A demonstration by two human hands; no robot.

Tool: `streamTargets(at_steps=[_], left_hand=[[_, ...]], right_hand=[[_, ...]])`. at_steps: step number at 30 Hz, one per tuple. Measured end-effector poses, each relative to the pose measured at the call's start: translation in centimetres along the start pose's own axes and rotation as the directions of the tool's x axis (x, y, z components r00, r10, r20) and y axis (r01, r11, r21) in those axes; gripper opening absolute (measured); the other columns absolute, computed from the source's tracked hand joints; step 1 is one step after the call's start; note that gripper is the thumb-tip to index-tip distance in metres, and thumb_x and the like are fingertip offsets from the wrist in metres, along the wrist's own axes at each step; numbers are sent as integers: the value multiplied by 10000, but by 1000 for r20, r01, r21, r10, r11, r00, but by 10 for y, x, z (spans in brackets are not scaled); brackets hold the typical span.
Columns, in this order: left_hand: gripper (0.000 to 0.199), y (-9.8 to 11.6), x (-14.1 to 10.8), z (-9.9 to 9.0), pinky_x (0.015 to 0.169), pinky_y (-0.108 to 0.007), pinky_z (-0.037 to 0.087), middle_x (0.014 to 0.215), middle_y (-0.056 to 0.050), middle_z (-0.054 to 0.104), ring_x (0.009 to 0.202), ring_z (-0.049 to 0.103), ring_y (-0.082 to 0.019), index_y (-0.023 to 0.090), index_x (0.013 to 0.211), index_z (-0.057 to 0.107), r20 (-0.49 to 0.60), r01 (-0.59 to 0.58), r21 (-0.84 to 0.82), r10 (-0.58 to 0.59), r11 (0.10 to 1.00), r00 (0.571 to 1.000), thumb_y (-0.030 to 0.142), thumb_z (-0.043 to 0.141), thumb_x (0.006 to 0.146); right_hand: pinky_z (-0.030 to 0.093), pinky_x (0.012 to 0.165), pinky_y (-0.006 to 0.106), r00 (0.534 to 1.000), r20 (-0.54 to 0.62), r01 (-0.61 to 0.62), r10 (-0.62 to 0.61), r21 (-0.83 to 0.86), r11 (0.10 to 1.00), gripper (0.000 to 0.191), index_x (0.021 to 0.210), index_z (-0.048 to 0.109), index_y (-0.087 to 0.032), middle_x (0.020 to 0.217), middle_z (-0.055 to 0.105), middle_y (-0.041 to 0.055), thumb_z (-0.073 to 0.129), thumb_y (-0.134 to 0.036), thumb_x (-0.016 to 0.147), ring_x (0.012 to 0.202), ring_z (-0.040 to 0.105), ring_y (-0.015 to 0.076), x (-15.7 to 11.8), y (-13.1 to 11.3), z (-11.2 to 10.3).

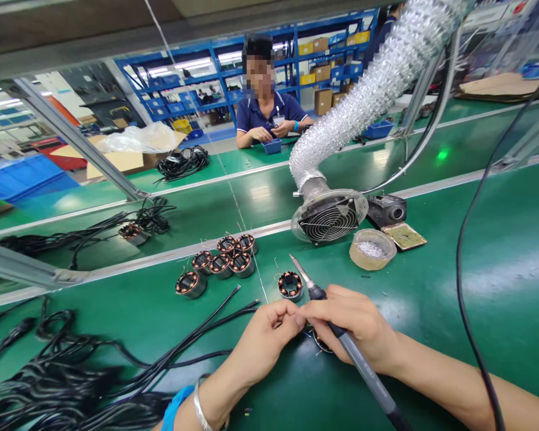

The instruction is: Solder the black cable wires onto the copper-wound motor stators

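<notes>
My right hand (357, 323) is wrapped round a soldering iron (363, 365), its tip pointing up and left. The fingertips of my left hand (272, 335) are pinched together and meet those of my right; whatever lies between them is too small to make out. Partly hidden under my right hand is a motor stator (322, 342) with thin wires. Just beyond the iron's tip end stands another stator (290, 285), ringed with copper coils. Black power cables (215, 311) with bare ends reach from the left toward my left hand.
Several stators (224, 260) stand grouped near the bench divider. A fume fan (330, 220) hangs from a silver duct (354, 102). A round tub of shavings (372, 248), a sponge tray (404, 236) and a dangling cord (462, 281) are right. A co-worker (269, 114) sits opposite.
</notes>
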State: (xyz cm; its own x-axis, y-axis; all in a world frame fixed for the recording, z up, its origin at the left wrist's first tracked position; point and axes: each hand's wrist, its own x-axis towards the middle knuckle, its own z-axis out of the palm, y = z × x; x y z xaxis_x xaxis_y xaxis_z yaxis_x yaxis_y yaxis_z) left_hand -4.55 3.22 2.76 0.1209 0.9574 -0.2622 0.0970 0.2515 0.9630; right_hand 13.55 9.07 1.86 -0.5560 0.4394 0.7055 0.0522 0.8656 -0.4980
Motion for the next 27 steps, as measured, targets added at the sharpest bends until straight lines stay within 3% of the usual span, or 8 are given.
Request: streamTargets(at_steps=[3, 7, 12, 17, 20, 24, 27], left_hand=[[325, -1, 4, 2, 555, -232, 258, 588, 57, 396, 571, 295, -108, 178, 640, 530, -58, 23, -57, -27, 998, 998, 455, 657, 752], [248, -1, 7, 2, 533, -229, 243, 530, 84, 342, 521, 259, -97, 184, 636, 540, -101, 43, -31, -46, 999, 994, 391, 640, 731], [202, -4, 11, -1, 507, -226, 215, 503, 100, 315, 486, 223, -89, 187, 657, 545, -90, 57, -40, -61, 998, 994, 355, 621, 739], [198, -5, 15, -4, 527, -230, 248, 534, 80, 366, 511, 284, -98, 187, 648, 538, -66, 27, -16, -28, 1000, 997, 345, 596, 751], [210, -5, 16, -6, 555, -234, 273, 583, 54, 416, 563, 327, -109, 180, 644, 534, -57, -11, 40, 13, 999, 998, 348, 587, 758], [220, -5, 17, -9, 581, -241, 300, 625, 35, 449, 610, 358, -125, 174, 672, 553, -49, -11, 118, 17, 993, 999, 366, 571, 777], [221, -5, 17, -10, 594, -245, 315, 647, 26, 470, 629, 378, -131, 172, 691, 561, -33, -12, 141, 17, 990, 999, 370, 561, 788]], right_hand=[[459, 563, 260, 1000, -22, -21, 21, -22, 1000, 298, 1132, 609, -225, 693, 677, -16, 523, -62, 897, 558, 535, 129, 1, 0, 0], [524, 639, 278, 989, -9, -150, 150, -14, 989, 359, 1156, 593, -217, 889, 718, 31, 559, -80, 825, 720, 618, 162, 2, 0, -6], [544, 674, 286, 978, 67, -200, 199, 15, 980, 387, 1174, 586, -203, 881, 706, 35, 537, -71, 813, 750, 620, 171, 3, 3, -6], [534, 669, 262, 978, 14, -207, 207, 40, 977, 358, 1252, 580, -238, 885, 726, 13, 479, -90, 942, 720, 631, 145, 1, -3, -17], [535, 673, 277, 964, -4, -267, 268, 38, 963, 390, 1307, 583, -247, 877, 706, 21, 533, -152, 932, 737, 641, 157, -3, -13, -33], [501, 578, 277, 921, -135, -356, 366, 94, 930, 251, 1078, 703, -251, 813, 692, 27, 575, -182, 873, 681, 632, 171, -9, -16, -46], [480, 524, 251, 868, -185, -436, 461, 160, 886, 156, 917, 691, -228, 747, 694, 10, 576, -175, 826, 612, 621, 158, -11, -12, -45]])
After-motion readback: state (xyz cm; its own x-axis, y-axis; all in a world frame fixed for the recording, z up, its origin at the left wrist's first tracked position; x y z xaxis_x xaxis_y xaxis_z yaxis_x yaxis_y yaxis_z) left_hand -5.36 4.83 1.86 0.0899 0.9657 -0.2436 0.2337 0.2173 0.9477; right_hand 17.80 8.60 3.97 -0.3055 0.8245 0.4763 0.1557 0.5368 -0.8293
